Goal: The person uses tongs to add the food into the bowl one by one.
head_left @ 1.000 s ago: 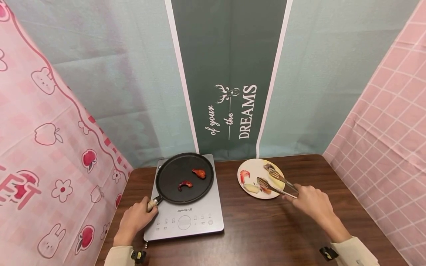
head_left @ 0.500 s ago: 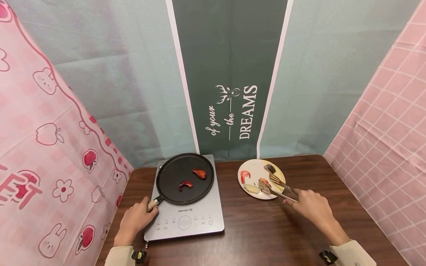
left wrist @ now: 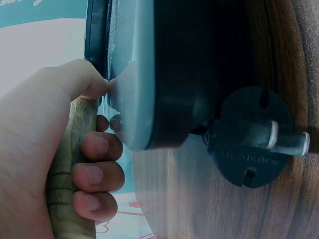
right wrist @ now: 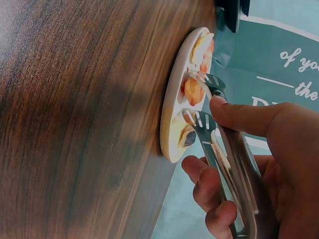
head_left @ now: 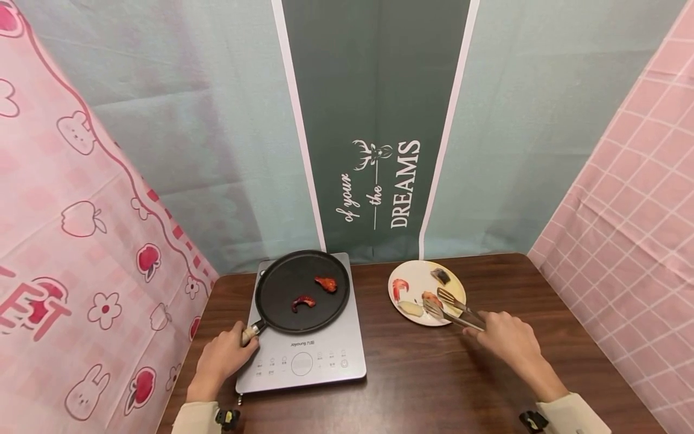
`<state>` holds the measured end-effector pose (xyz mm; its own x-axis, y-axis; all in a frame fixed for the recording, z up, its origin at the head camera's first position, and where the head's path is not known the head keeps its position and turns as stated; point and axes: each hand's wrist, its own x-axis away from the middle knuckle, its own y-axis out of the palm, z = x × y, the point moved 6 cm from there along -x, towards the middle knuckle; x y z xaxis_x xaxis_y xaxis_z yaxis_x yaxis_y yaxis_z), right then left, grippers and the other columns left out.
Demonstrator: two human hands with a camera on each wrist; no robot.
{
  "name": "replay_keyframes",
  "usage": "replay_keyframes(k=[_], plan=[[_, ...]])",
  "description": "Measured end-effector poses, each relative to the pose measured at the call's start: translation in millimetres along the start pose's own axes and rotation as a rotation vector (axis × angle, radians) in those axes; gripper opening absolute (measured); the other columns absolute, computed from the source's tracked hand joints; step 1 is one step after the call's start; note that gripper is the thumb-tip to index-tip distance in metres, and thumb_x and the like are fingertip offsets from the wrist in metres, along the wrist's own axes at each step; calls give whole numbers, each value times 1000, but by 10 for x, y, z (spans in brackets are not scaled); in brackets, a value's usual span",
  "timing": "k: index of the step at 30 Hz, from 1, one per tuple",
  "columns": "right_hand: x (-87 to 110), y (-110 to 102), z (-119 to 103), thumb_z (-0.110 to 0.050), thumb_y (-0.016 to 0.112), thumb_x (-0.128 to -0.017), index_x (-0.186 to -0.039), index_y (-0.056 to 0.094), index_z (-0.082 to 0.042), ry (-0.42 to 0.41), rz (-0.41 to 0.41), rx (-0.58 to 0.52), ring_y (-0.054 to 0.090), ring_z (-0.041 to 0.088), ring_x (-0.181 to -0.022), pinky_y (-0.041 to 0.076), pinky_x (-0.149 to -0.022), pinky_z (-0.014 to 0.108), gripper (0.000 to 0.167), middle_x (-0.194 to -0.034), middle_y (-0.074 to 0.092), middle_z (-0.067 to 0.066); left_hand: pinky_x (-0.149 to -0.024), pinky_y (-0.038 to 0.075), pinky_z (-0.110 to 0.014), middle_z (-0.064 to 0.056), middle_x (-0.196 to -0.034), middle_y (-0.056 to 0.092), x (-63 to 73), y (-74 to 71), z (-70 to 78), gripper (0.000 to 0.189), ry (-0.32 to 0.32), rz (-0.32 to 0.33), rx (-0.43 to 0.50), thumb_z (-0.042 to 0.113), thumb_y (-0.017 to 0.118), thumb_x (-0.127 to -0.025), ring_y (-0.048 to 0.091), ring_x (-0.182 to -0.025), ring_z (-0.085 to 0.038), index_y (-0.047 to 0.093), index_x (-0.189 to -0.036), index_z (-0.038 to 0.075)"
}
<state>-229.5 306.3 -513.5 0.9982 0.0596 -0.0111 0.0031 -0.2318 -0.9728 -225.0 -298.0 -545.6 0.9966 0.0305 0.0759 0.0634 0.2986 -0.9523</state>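
Observation:
In the head view my left hand (head_left: 225, 354) grips the wooden handle (left wrist: 70, 199) of a flat black pan (head_left: 287, 277). A reddish-brown drumstick (head_left: 326, 284) and a dark red curled piece (head_left: 303, 302) lie in the pan. My right hand (head_left: 509, 337) holds metal tongs (right wrist: 244, 174), thumb on one arm and fingers curled round the other. The tongs' slotted ends are spread over a cream plate (head_left: 416, 272), on either side of an orange piece of food (right wrist: 193, 91). A red-and-white shrimp (head_left: 400, 287), a pale oval piece (head_left: 411, 308) and a dark-topped piece (head_left: 441, 276) also lie there.
The pan sits on a silver induction cooker (head_left: 347, 337) with a touch panel at its front. Brown wooden table (head_left: 412, 386) runs between cooker and plate. Cloth hangings stand behind, with a pink one (head_left: 108, 241) at left and a pink grid (head_left: 623, 181) at right.
The tongs' ends have shifted slightly toward the plate's middle right, and the dark-topped piece is now uncovered. The left hand and pan have stayed in place.

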Motion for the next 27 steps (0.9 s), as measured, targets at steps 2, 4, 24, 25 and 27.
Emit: replay_keyframes(k=[2, 4, 24, 25, 27], plan=[[5, -1, -8, -44, 80, -90, -120, 75, -4, 2, -2, -4, 62, 32, -61, 43, -49, 50, 50, -82, 72, 18, -58, 44, -48, -9, -72, 57, -2, 1, -3, 31, 0, 1, 0, 38, 65, -95, 54, -61, -26, 52, -94, 10], [10, 0, -16, -43, 80, -90, -120, 75, -5, 1, 2, -7, 61, 31, -60, 43, -49, 50, 49, -82, 71, 17, -58, 44, -48, -9, -71, 57, -5, 5, -6, 31, 1, 1, 0, 38, 65, -95, 54, -61, -27, 52, -94, 10], [14, 22, -29, -40, 81, -90, -116, 77, -8, -12, 24, 0, 58, 28, -58, 42, -49, 49, 41, -79, 70, 12, -58, 43, -47, -9, -72, 57, 0, -5, 3, 30, 0, -8, 5, 37, 64, -95, 54, -61, -26, 52, -95, 10], [16, 23, -30, -40, 81, -90, -114, 77, -9, -15, 28, 1, 58, 28, -58, 42, -49, 49, 40, -78, 69, 11, -58, 43, -47, -9, -72, 57, -1, -4, 2, 30, 0, -11, 4, 37, 64, -95, 54, -61, -26, 52, -96, 10], [22, 22, -36, -40, 81, -90, -110, 77, -10, -24, 38, 3, 56, 27, -57, 41, -49, 49, 36, -75, 67, 8, -59, 43, -47, -9, -72, 57, 0, -3, 0, 30, -3, -17, 4, 38, 64, -96, 54, -61, -26, 52, -96, 10]])
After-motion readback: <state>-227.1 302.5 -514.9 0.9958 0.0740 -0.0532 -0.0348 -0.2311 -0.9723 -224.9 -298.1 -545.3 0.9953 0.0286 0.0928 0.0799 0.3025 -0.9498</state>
